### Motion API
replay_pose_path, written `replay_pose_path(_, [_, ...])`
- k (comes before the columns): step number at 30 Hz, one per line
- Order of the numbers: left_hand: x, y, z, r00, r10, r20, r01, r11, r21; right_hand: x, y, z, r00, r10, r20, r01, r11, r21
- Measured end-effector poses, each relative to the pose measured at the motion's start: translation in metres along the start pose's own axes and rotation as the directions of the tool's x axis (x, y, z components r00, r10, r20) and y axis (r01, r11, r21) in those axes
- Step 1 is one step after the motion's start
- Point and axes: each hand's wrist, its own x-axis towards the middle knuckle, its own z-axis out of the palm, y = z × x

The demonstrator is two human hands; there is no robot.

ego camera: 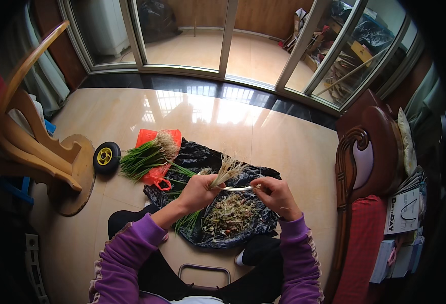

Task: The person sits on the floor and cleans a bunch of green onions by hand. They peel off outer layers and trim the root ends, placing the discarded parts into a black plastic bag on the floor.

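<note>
My left hand (200, 192) holds a bunch of green onions by the stems, with the pale, hairy roots (228, 169) pointing up and away. To its right, my right hand (278, 195) has thumb and fingertips pinched together near the root ends; what lies between them is too small to tell. Behind both hands shows the rim of a pale bowl or basin (238, 188). A heap of root and leaf trimmings (230, 214) lies on a black plastic bag (198, 154) on the floor. More green onions (143, 157) rest on a red plastic bag (175, 135) at the upper left.
A small black wheel with a yellow hub (107, 157) stands beside a wooden pedestal base (78, 174) at left. On the right is a carved wooden sofa (371, 152) with a red cushion (359, 235). Sliding glass doors (223, 38) stand beyond. A metal stool frame (204, 267) shows between my legs.
</note>
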Motion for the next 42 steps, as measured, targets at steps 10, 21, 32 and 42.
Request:
replay_pose_path(10, [0.002, 0.005, -0.002, 0.999, -0.048, 0.004, 0.048, 0.999, 0.007, 0.0, 0.002, 0.012, 0.998, -0.027, 0.048, 0.037, 0.975, -0.22])
replay_pose_path(21, [0.002, 0.007, -0.002, 0.994, -0.109, -0.032, 0.102, 0.98, -0.172, 0.001, 0.003, 0.013, 1.0, -0.003, -0.01, 0.002, 0.995, -0.098])
replay_pose_path(32, [0.006, 0.003, -0.002, 0.998, 0.031, -0.059, -0.036, 0.996, -0.078, -0.002, 0.005, 0.012, 0.99, 0.101, 0.103, -0.097, 0.994, -0.049])
replay_pose_path(42, [0.008, 0.011, -0.004, 0.991, 0.118, -0.067, -0.118, 0.993, 0.005, -0.002, -0.003, 0.008, 0.954, 0.232, 0.191, -0.259, 0.957, 0.13])
